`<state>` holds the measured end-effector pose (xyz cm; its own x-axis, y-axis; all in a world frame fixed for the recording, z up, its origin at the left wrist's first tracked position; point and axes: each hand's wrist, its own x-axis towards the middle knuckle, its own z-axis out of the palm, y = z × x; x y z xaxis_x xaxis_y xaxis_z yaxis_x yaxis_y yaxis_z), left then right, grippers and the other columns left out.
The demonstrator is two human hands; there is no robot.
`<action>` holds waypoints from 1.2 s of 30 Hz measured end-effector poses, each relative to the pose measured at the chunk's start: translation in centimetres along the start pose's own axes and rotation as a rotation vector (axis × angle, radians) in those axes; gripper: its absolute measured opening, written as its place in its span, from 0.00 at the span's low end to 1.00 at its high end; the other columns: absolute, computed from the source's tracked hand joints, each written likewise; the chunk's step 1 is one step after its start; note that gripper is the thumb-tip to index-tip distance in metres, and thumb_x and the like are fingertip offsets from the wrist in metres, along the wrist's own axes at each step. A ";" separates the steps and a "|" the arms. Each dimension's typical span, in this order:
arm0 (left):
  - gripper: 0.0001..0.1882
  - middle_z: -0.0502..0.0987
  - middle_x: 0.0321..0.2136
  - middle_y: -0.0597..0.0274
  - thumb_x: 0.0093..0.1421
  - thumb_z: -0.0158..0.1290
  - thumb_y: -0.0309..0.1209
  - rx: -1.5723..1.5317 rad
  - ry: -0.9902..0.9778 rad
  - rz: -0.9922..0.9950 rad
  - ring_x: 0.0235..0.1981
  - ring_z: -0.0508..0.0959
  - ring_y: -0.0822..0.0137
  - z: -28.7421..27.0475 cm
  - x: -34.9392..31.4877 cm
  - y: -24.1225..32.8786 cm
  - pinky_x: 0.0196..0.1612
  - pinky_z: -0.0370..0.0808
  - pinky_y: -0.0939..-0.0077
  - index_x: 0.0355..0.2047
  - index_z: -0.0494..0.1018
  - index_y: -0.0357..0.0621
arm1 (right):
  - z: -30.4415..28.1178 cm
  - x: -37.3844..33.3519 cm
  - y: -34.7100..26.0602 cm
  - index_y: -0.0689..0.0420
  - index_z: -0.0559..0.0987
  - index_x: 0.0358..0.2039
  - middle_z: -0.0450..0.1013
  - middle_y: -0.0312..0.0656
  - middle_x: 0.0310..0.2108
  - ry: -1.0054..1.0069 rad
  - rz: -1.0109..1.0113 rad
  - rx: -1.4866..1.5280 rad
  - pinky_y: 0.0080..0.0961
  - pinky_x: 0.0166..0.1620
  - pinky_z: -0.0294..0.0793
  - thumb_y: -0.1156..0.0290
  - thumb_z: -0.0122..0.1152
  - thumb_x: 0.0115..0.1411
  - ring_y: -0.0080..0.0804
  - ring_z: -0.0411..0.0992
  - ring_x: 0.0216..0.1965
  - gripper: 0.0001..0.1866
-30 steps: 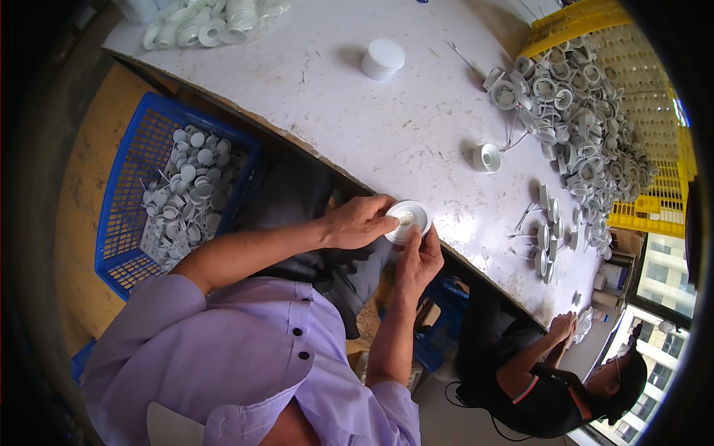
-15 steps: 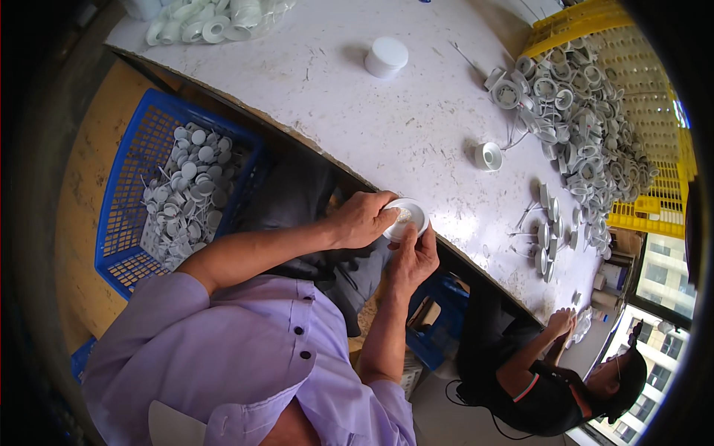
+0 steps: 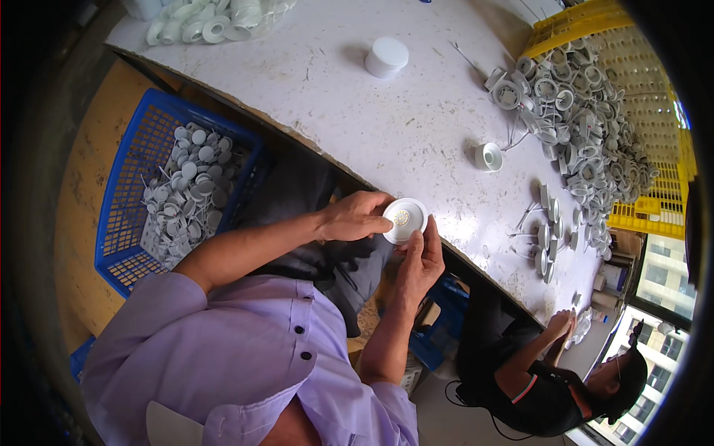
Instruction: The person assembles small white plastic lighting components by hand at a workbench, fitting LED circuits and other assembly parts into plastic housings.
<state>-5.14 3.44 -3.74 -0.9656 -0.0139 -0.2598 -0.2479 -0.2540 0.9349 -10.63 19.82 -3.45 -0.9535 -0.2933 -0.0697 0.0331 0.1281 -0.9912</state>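
Left hand and right hand pinch the dish by its rim; a slack grip could drop it, a stray press scuff its dots

I am in what looks like a workshop for small parts: a scuffed white worktable carries a big heap of near-identical ring-shaped parts by a yellow crate, a blue basket holds many pale discs, and a co-worker is farther along.

1 round white dish-like piece, held hollow side up, pale dotted disc inside.
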 end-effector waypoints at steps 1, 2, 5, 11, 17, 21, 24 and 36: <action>0.19 0.74 0.33 0.60 0.56 0.49 0.29 0.000 -0.002 0.001 0.30 0.73 0.75 0.0 0.1 -0.2 0.32 0.72 0.79 0.47 0.67 0.32 | -0.1 0.2 -0.1 0.67 0.70 0.52 0.75 0.39 0.29 0.002 -0.001 -0.001 0.13 0.25 0.70 0.69 0.57 0.61 0.18 0.69 0.22 0.21; 0.20 0.75 0.35 0.58 0.56 0.49 0.28 0.023 0.012 0.082 0.34 0.74 0.74 0.1 0.3 -0.5 0.36 0.72 0.78 0.48 0.66 0.31 | -0.3 0.3 -0.3 0.67 0.70 0.52 0.75 0.38 0.28 -0.009 0.019 -0.011 0.12 0.26 0.70 0.68 0.57 0.61 0.17 0.69 0.22 0.22; 0.21 0.75 0.40 0.54 0.56 0.48 0.26 0.057 0.010 0.132 0.40 0.74 0.71 0.4 0.3 -0.5 0.43 0.73 0.76 0.50 0.65 0.30 | 0.1 0.8 -0.4 0.65 0.72 0.50 0.74 0.36 0.23 -0.002 0.024 -0.027 0.10 0.25 0.67 0.68 0.58 0.60 0.14 0.67 0.21 0.19; 0.20 0.76 0.39 0.53 0.57 0.48 0.25 0.106 0.012 0.116 0.41 0.75 0.71 0.7 0.2 -0.3 0.44 0.73 0.75 0.50 0.64 0.30 | 0.2 0.9 0.6 0.64 0.75 0.42 0.71 0.32 0.20 0.018 -0.087 -0.071 0.09 0.21 0.61 0.72 0.56 0.61 0.11 0.64 0.18 0.11; 0.19 0.76 0.38 0.55 0.57 0.47 0.24 0.110 0.009 0.140 0.39 0.75 0.72 0.8 0.1 -0.3 0.43 0.73 0.75 0.50 0.65 0.31 | 0.3 0.8 0.9 0.63 0.75 0.39 0.69 0.31 0.18 0.062 -0.107 -0.098 0.09 0.20 0.60 0.72 0.58 0.60 0.11 0.63 0.17 0.09; 0.20 0.76 0.39 0.55 0.58 0.47 0.24 0.122 -0.014 0.137 0.40 0.75 0.72 0.8 0.2 -1.0 0.44 0.73 0.75 0.51 0.64 0.31 | 0.3 0.8 1.3 0.63 0.75 0.39 0.69 0.30 0.18 0.060 -0.112 -0.083 0.09 0.20 0.59 0.72 0.58 0.60 0.10 0.63 0.17 0.09; 0.21 0.76 0.40 0.55 0.59 0.48 0.26 0.111 -0.028 0.169 0.41 0.74 0.73 0.6 0.2 -1.5 0.44 0.73 0.76 0.52 0.64 0.31 | 0.5 0.7 1.2 0.63 0.74 0.39 0.70 0.31 0.19 0.052 -0.093 -0.056 0.09 0.20 0.59 0.72 0.57 0.61 0.10 0.63 0.17 0.09; 0.18 0.73 0.27 0.63 0.57 0.51 0.31 -0.006 -0.019 0.095 0.25 0.70 0.78 0.2 0.1 -1.6 0.28 0.70 0.80 0.45 0.68 0.33 | -1.3 0.4 -0.5 0.65 0.70 0.52 0.73 0.36 0.23 -0.058 -0.056 -0.091 0.10 0.24 0.64 0.70 0.56 0.61 0.13 0.65 0.21 0.20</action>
<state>-4.86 4.00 -5.19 -0.9861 -0.0194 -0.1652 -0.1547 -0.2584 0.9536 -11.43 20.86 -2.88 -0.9339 -0.3566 -0.0241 -0.0492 0.1950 -0.9796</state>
